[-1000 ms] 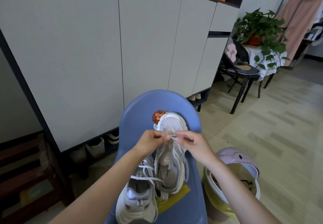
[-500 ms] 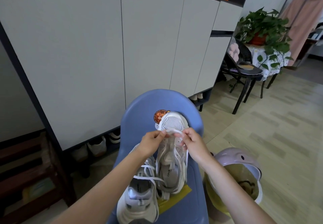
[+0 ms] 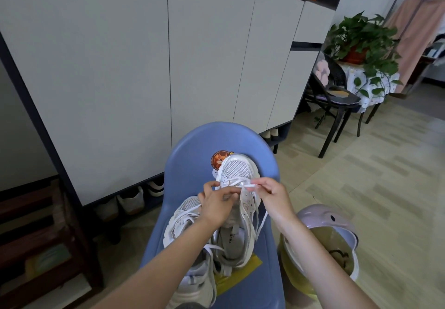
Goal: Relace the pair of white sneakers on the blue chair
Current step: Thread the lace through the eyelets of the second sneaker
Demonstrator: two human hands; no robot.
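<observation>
**Lace end drawn out at the toe eyelets**

Both sneakers lie on the blue chair. The right hand now pinches the lace tip, pulled clear rightward from the toe of the far sneaker. The left hand pinches the lace at the lowest eyelets. Judging by this, threading has only started; the near sneaker waits.

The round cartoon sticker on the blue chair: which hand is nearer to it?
Left. The left hand is just below the sticker, pinching the lace; the right hand is farther, beyond the sneaker's toe.
</observation>
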